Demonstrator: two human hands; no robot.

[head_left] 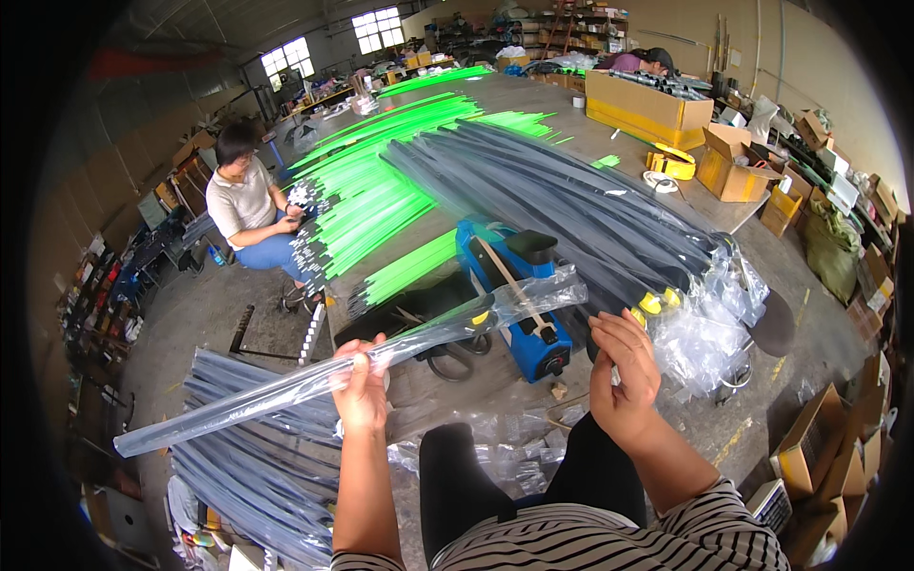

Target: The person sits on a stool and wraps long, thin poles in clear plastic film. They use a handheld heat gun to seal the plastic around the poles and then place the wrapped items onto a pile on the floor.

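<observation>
Head view: my left hand (361, 379) grips long bagged rod (343, 364) mid-length, axis running lower-left to upper-right toward blue sealer (509, 300). Right hand (624, 371) open, empty, just beside bag's far end, nearer sealer.

Daylight is coming in through two bright multi-pane windows (333, 43) set in the far wall, well beyond the grip, and is falling across a long grey worktable (533, 105) stretching away ahead of it. A bare grey concrete floor (190, 314) is spreading out to the left of the grip and below it. Open brown cardboard boxes (733, 162) are crowding the table's right end, and cluttered shelving (562, 24) is lining the pale wall (762, 48) far behind.
</observation>
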